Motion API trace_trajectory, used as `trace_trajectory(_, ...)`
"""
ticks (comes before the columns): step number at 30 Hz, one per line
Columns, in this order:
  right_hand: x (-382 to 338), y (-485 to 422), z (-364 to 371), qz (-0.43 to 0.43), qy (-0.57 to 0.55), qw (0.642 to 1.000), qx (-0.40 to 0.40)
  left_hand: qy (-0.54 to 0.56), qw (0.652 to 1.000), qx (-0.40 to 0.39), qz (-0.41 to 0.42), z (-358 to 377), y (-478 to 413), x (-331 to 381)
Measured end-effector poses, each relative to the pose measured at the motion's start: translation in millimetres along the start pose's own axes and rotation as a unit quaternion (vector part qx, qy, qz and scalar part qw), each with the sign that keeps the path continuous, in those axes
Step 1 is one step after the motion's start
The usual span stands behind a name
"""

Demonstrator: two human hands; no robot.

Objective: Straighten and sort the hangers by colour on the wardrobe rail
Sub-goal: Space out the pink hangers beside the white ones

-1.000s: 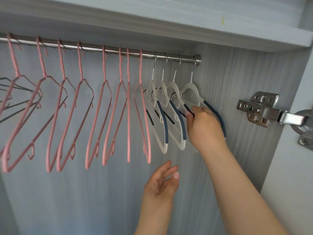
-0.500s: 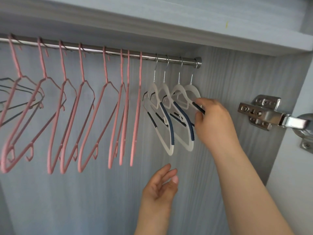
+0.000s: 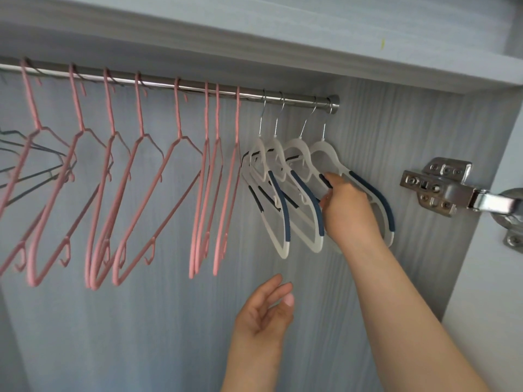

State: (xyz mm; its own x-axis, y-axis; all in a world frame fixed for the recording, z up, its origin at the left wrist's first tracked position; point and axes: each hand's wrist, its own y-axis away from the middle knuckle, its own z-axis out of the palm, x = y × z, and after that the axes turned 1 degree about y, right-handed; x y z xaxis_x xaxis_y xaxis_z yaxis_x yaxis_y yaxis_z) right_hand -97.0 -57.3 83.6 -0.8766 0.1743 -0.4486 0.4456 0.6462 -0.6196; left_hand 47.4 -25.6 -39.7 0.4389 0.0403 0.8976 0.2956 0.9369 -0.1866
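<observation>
A steel wardrobe rail (image 3: 169,85) runs across the top. Several pink hangers (image 3: 141,176) hang along its left and middle, tilted at uneven angles. Several white hangers with dark blue grip strips (image 3: 283,199) hang bunched at the right end. My right hand (image 3: 349,207) grips the rightmost white hanger (image 3: 325,149) at its shoulder, close to the side wall. My left hand (image 3: 264,309) floats below the white group with fingers apart, holding nothing. A few dark grey hangers (image 3: 17,165) show at the far left, partly behind the pink ones.
A shelf board (image 3: 283,38) sits just above the rail. The grey wood-grain side wall (image 3: 424,137) stands right behind the white hangers. A metal door hinge (image 3: 441,185) juts out at the right, by the door edge.
My right hand has moved down and right with the last white hanger, pulling it and its neighbour away from the other white ones. The pink hangers sway slightly. My left hand stays put.
</observation>
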Motion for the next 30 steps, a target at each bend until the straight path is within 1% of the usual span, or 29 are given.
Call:
trace_trajectory(3, 1, 2, -4, 0.018, 0.005, 1.000, -0.014, 0.009, 1.000, 0.002, 0.004, 2, 0, 2)
trace_trajectory(4, 2, 2, -5, 0.010, 0.014, 1.000, -0.010, 0.012, 1.000, 0.002, 0.009, 2, 0, 3)
trace_trajectory(5, 2, 3, -6, -0.012, 0.027, 1.000, 0.009, 0.015, 1.000, 0.003, 0.019, 3, 0, 5)
trace_trajectory(7, -1, 4, -11, -0.074, 0.036, 0.993, 0.088, 0.018, 0.999, 0.003, 0.042, 5, 0, 11)
trace_trajectory(9, -12, 7, -21, -0.121, -0.001, 0.982, 0.144, 0.019, 0.998, 0.004, 0.059, 6, 0, 16)
trace_trajectory(10, -18, 9, -27, -0.129, -0.032, 0.980, 0.146, 0.021, 0.998, 0.005, 0.064, 8, 0, 18)
trace_trajectory(11, -25, 11, -32, -0.124, -0.062, 0.982, 0.130, 0.023, 0.998, 0.005, 0.066, 8, 0, 20)
trace_trajectory(12, -30, 12, -35, -0.108, -0.086, 0.986, 0.096, 0.022, 0.998, 0.003, 0.066, 9, 1, 21)
trace_trajectory(14, -38, 12, -36, -0.067, -0.105, 0.992, -0.004, 0.018, 0.998, -0.001, 0.066, 10, 2, 20)
trace_trajectory(16, -42, 11, -30, -0.024, -0.110, 0.989, -0.092, 0.014, 0.998, -0.004, 0.062, 10, 4, 19)
trace_trajectory(18, -46, 10, -21, 0.010, -0.123, 0.983, -0.139, 0.012, 0.998, -0.005, 0.059, 9, 5, 19)
trace_trajectory(20, -45, 8, -12, 0.016, -0.130, 0.981, -0.145, 0.009, 0.998, -0.006, 0.059, 8, 6, 18)
trace_trajectory(25, -40, 8, -8, 0.015, -0.134, 0.983, -0.122, 0.000, 0.999, -0.003, 0.049, 2, 11, 14)
trace_trajectory(28, -39, 8, -8, 0.013, -0.118, 0.987, -0.113, -0.003, 0.999, -0.006, 0.039, 0, 14, 10)
trace_trajectory(30, -36, 7, -7, 0.014, -0.098, 0.989, -0.109, 0.000, 0.999, -0.004, 0.047, -1, 13, 12)
